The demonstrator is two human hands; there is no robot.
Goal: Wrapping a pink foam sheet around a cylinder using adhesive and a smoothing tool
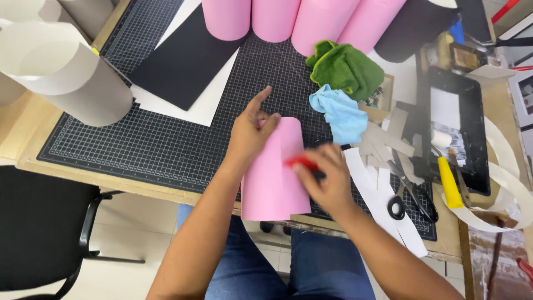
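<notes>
While the pink paper tube (273, 175) lies on the near edge of the black cutting mat (166, 144), the left hand (251, 133) pins its far end w/ index finger sticking up, and the right hand (325, 178) pinches a small red thing (300, 162) against the seam, blurry tho, can't tell what it is. Just right: blue cloth (341, 114), green cloth (347, 69), scissors (408, 194), paper strips. More pink tubes (300, 16) at the back.
</notes>
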